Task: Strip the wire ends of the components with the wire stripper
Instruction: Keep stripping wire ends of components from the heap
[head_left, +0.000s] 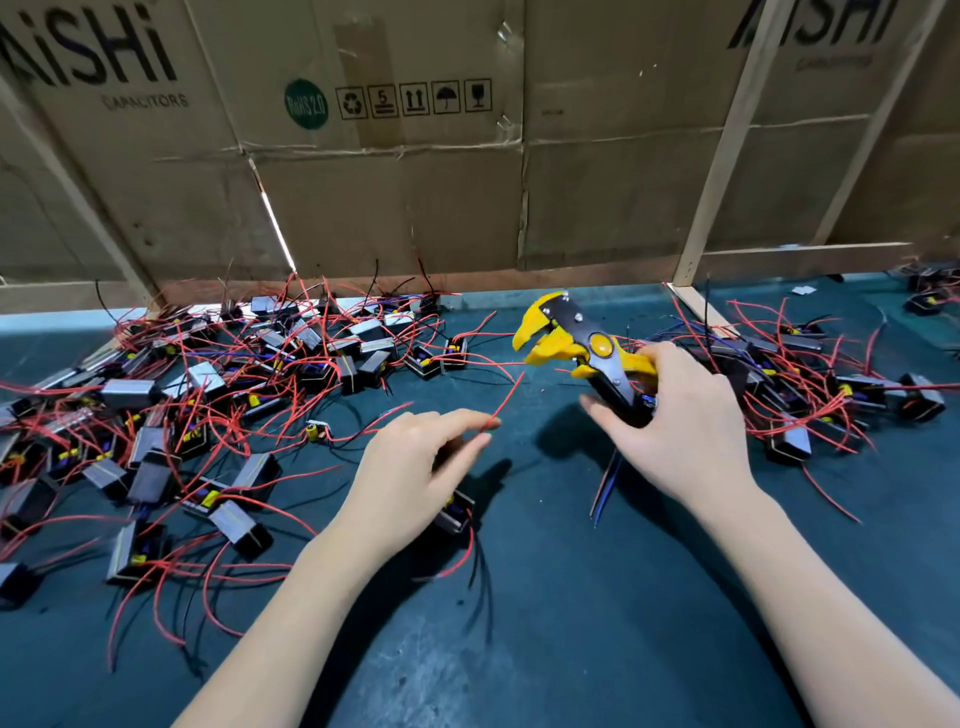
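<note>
Wire stripper (582, 348), yellow and black, is in your right hand (675, 415), which grips its handles with curled fingers and thumb. Its yellow jaws stand open and point to the far left, above the tabletop (571, 597). Your left hand (415, 467) is at the near left of the tool. Its thumb and forefinger pinch a red wire (506, 397), and this wire rises toward the open jaws but its end is a little apart from them. Under your left palm you hold one component (457, 512), a small black block; red and black leads hang from it to the near side. On the left of the tabletop lies a big heap of components (208, 395) with tangled red wires. A smaller heap (831, 384) lies on the right, just behind your right hand. Cardboard sheets (389, 182) stand along the far edge of the tabletop.
</note>
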